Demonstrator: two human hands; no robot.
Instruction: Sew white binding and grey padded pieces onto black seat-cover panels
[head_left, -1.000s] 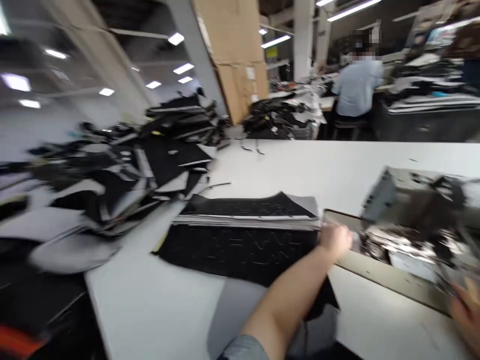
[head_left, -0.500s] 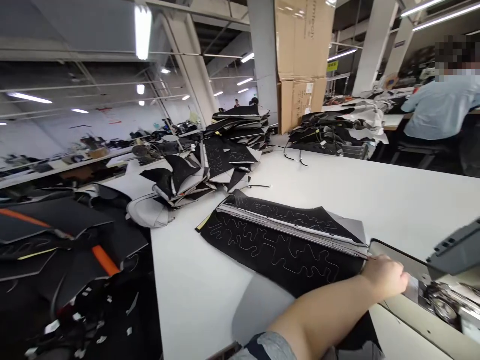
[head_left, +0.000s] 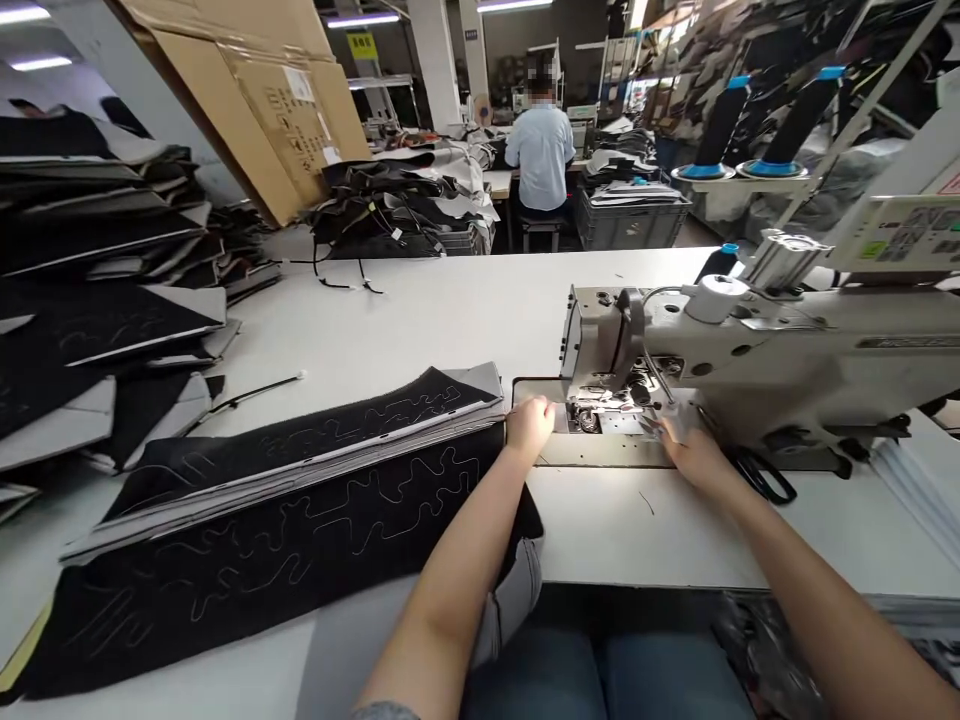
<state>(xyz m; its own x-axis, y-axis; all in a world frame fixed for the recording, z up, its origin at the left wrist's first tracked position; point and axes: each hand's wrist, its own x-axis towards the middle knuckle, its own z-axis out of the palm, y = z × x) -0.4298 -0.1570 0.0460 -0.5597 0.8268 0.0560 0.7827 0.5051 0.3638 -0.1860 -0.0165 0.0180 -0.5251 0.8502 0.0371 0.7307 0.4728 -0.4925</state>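
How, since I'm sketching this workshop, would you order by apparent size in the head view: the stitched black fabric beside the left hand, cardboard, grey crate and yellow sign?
Stitched black fabric
Cardboard
Grey crate
Yellow sign
Nearness enlarges the first; real sizes are unsure.

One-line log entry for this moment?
left hand: at right end of fabric stack | right hand: at sewing machine | grips: unclear

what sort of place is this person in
Probably a sewing workshop or factory floor: an industrial sewing machine stands on the white table, thread cones with blue ends stand behind it, and black panels with pale stitched lines lie to its left.
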